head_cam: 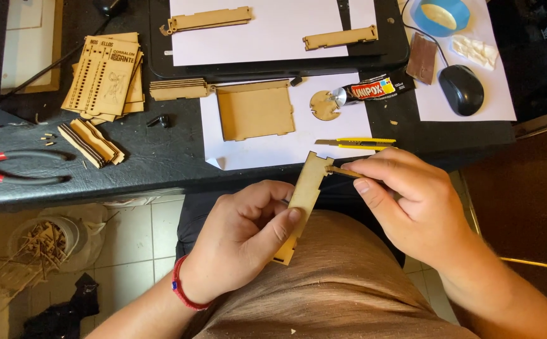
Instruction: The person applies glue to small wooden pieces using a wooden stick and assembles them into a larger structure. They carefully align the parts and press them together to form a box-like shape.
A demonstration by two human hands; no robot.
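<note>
Right now your left hand [248,235] grips a notched laser-cut wooden panel [303,204] over your lap, just below the desk edge; thumb and fingers are clamped on its lower half, and its long axis runs steeply from lower left to upper right, the notched top corner pointing toward the desk. Your right hand [405,201] is pinched shut on a thin wooden stick [344,171], whose tip touches that top corner; the stick lies nearly level, across the panel's length, so the two pieces meet at the upper right end, closer to your right hand than to your left palm.

Beyond your hands the dark desk [160,166] carries white paper sheets [349,122]; on the nearest one lie a shallow open wooden tray piece [254,112], a notched wooden disc [324,105], a black glue tube [374,89] and a yellow utility knife [356,143], the knife just beyond your right knuckles. Further left lie stacked engraved wooden sheets [105,76], wavy layered offcuts [91,142] and red-handled pliers [16,168]; a black computer mouse [460,89] sits to the right. Below the desk you see a tiled floor [141,238] and a bucket of wood scraps [44,242].
</note>
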